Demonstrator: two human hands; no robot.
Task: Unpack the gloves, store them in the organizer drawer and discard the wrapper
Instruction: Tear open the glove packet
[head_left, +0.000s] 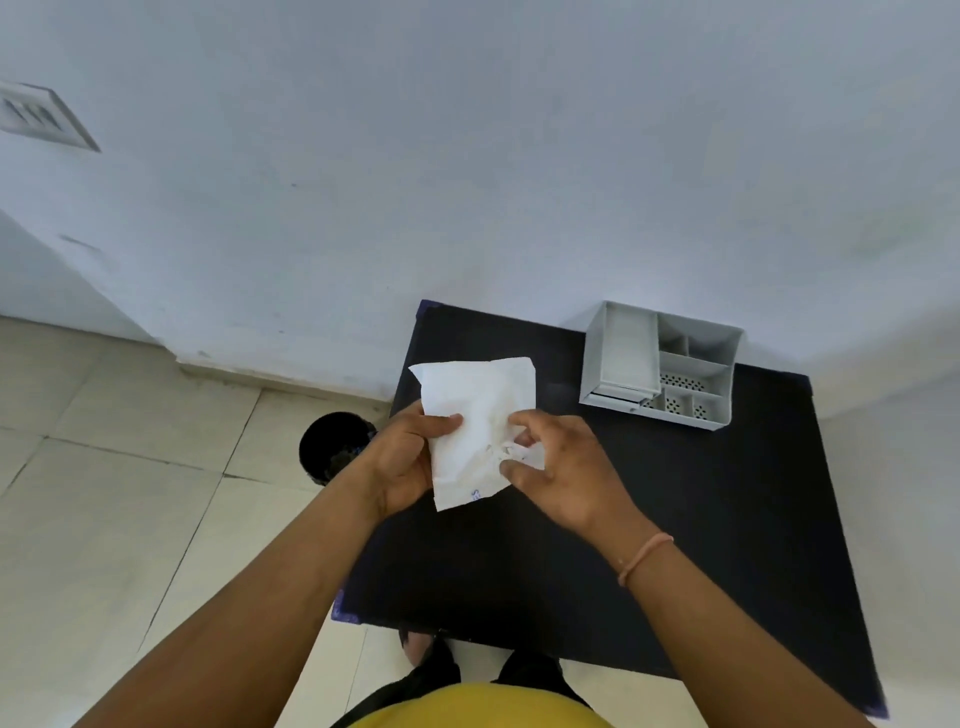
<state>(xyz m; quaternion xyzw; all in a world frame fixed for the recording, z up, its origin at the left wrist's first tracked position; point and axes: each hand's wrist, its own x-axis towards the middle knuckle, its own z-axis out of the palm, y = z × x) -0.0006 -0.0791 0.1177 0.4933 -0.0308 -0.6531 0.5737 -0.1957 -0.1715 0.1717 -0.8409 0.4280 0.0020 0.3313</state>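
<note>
While held up over the near-left part of the black table (597, 545), white wrapper (480, 426) pinched from both sides; gripped along its left edge by left hand (402, 462), thumb laid across the front face and fingers hidden behind the paper; clamped at its right edge, low down, by right hand (563, 467), thumb and fingertips (511, 470) closed on a crumpled, puckered bit of the paper there; upper half of the wrapper standing free above both grips, lower corner hanging free below them, with a small blue mark near that bottom edge; gloves not visible, contents of the wrapper impossible to tell.

Further out, grey organizer (660, 364) sat on the far right part of the table, close to the wall, well apart from the hands; split into several compartments, some with perforated floors; drawer state hard to tell from above.

Off the table's left edge, black bin (332, 447) stood on the tiled floor (104, 467), partly hidden behind the left wrist; thin orange band (644, 558) worn around the right wrist; pale wall (467, 156) behind everything; yellow shirt (478, 709) at the bottom edge of the view.
</note>
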